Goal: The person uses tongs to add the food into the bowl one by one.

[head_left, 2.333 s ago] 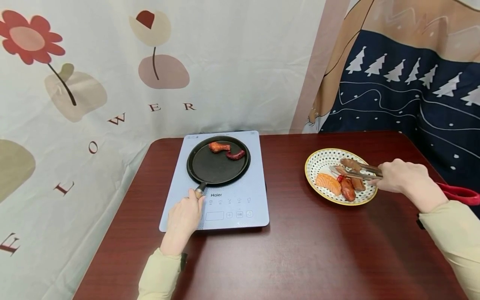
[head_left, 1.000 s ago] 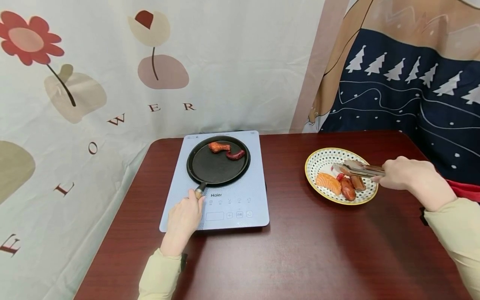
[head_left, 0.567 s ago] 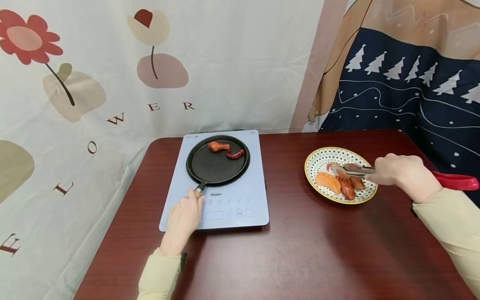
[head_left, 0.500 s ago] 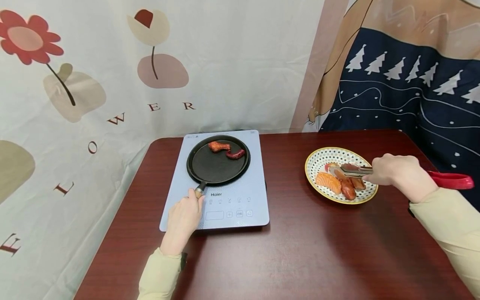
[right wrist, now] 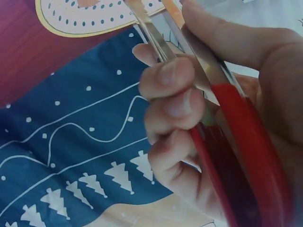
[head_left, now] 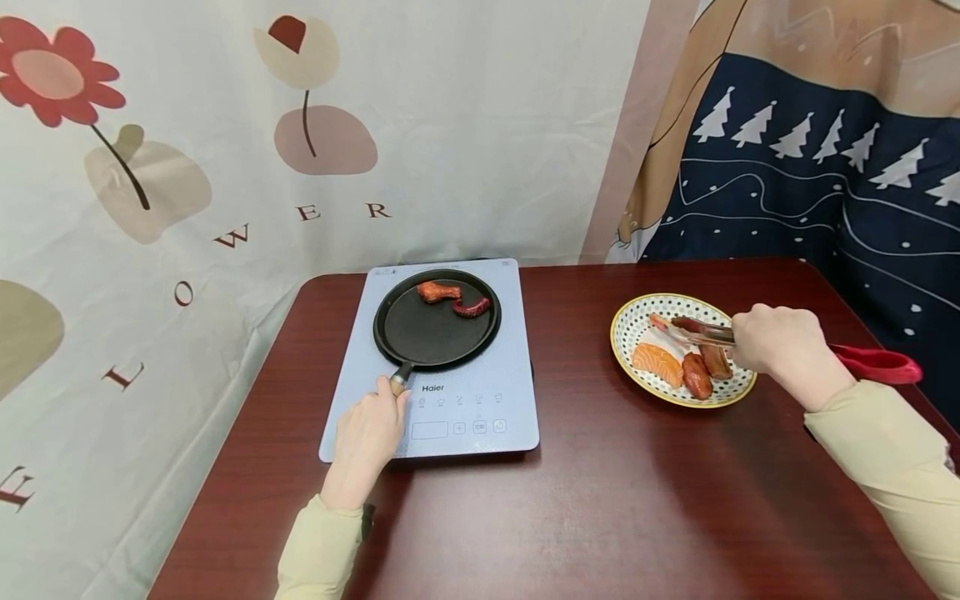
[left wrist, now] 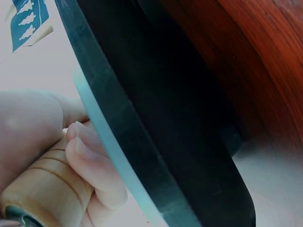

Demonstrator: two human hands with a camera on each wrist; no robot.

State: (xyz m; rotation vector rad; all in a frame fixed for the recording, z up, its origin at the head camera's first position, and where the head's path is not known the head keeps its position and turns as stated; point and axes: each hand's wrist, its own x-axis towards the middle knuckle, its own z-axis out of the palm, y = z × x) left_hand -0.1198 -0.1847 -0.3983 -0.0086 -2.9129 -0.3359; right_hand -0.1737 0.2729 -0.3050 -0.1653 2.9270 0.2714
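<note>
My left hand (head_left: pixel 369 429) grips the wooden handle (left wrist: pixel 49 189) of a round black frying pan (head_left: pixel 427 337), which sits on a pale blue Haier induction cooktop (head_left: pixel 465 442). Inside the pan lie a browned drumstick (head_left: pixel 438 292) and a dark red curled tentacle (head_left: pixel 472 308). My right hand (head_left: pixel 780 342) holds metal tongs with red handles (right wrist: pixel 251 146), fingers curled round both arms. The tong tips reach over a dotted, yellow-rimmed plate (head_left: pixel 628 367), close at a slim pinkish-white piece of food (head_left: pixel 671 327); I cannot tell whether they pinch it.
On the plate are also an orange salmon slice (head_left: pixel 657 365), a glossy reddish-brown sausage-like piece (head_left: pixel 697 377) and a brown block (head_left: pixel 717 362). Bare dark red table (head_left: pixel 585 500) lies between cooktop and plate. A printed curtain (head_left: pixel 487 133) hangs behind the table.
My right hand has moved left, bringing the tongs further over the plate's back part. The slim pinkish piece shows more clearly, angled toward the back left. My left hand and the pan have stayed still.
</note>
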